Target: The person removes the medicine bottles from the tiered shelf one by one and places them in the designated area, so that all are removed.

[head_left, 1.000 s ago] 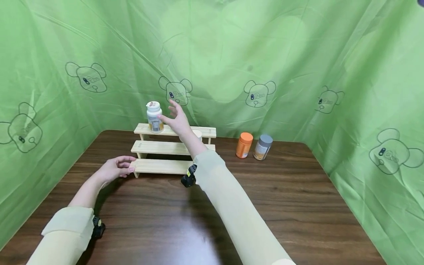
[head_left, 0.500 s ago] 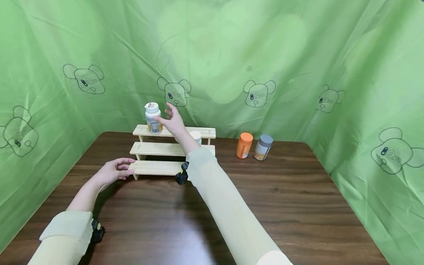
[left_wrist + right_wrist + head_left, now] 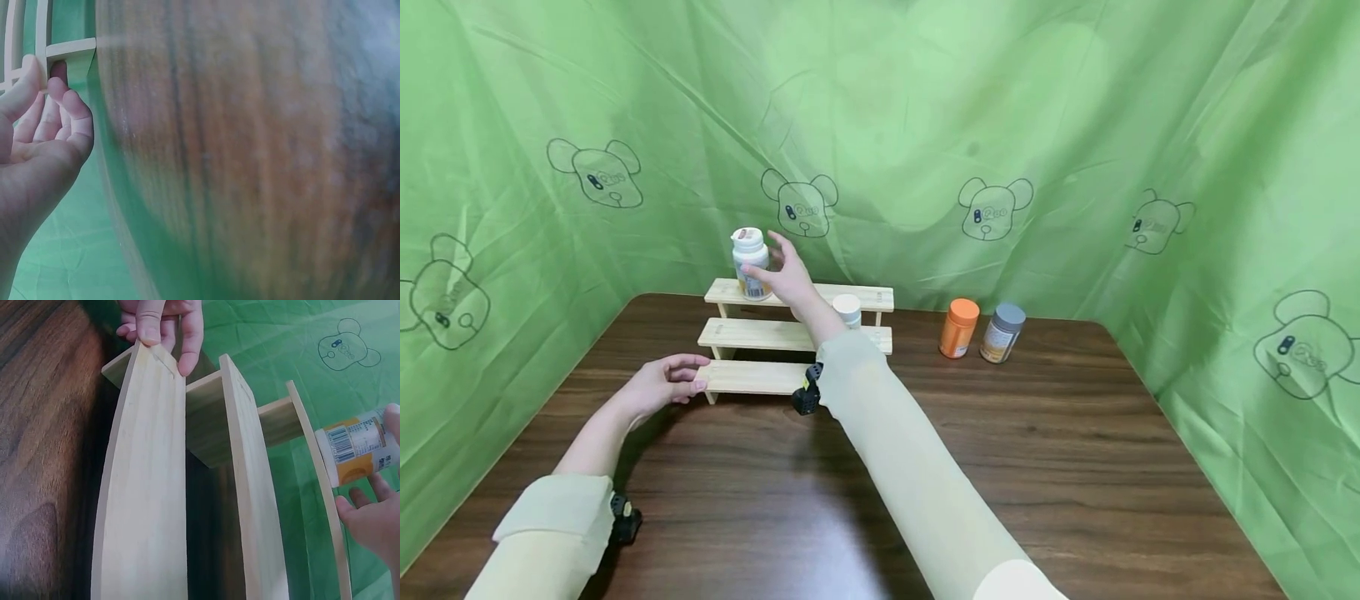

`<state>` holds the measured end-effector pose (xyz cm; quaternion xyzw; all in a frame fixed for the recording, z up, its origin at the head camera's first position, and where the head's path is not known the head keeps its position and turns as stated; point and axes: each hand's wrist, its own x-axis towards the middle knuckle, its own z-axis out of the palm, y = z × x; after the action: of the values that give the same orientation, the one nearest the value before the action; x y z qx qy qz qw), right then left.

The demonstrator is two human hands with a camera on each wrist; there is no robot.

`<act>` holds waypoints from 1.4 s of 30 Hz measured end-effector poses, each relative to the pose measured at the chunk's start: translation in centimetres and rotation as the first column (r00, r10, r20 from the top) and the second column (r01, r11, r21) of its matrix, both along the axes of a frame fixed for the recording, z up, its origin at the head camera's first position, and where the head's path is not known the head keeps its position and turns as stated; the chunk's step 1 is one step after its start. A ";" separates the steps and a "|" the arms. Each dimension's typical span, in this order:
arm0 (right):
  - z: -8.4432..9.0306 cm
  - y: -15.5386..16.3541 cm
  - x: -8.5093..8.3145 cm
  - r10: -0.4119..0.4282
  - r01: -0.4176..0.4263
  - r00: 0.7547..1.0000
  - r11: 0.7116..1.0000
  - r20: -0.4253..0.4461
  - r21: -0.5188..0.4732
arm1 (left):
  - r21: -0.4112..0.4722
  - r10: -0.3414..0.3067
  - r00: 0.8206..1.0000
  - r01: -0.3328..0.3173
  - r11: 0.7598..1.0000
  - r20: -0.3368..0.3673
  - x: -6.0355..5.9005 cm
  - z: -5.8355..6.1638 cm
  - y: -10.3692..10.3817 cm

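While r. hand [image 3: 790,279] nears bottle [image 3: 750,263], label [image 3: 357,449] w/ barcode, unreadable

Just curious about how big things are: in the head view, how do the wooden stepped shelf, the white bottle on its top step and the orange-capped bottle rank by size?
1. Wooden stepped shelf, clearly largest.
2. White bottle and orange-capped bottle: they look about alike, so I would not rank them.

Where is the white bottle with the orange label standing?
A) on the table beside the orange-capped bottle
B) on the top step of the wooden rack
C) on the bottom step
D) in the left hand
B: the white bottle stands on the top step of the wooden rack, with the right hand at it.
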<state>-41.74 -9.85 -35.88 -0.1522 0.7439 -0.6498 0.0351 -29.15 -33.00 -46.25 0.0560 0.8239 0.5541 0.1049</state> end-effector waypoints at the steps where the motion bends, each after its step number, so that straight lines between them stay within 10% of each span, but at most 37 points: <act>1: -0.1 -0.1 0.0 0.001 -0.001 1.000 1.000 -0.007 0.002 | -0.002 0.002 1.000 -0.002 1.000 0.000 -0.1 -0.1 0.0; 42: 5.3 5.8 5.2 0.007 -0.009 0.997 0.999 -0.075 -0.036 | 0.021 -0.018 1.000 0.019 1.000 -0.008 -0.3 -0.1 -0.1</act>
<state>-36.58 -4.03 -30.58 -0.1801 0.7323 -0.6567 0.0070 -29.47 -33.10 -46.36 0.0670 0.8178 0.5616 0.1062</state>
